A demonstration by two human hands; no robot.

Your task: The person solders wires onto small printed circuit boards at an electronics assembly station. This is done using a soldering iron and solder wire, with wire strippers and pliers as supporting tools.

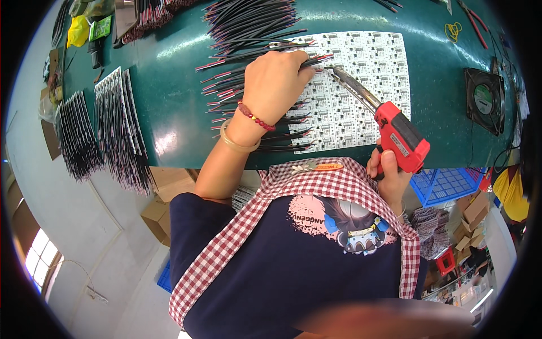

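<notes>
While L hand holds blk cable, R hand grips red soldering gun.

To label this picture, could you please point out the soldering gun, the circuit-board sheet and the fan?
Soldering gun (390, 117), head view: its red housing.
Circuit-board sheet (355, 116), head view: near its middle.
Fan (484, 100), head view: its hub.
</notes>
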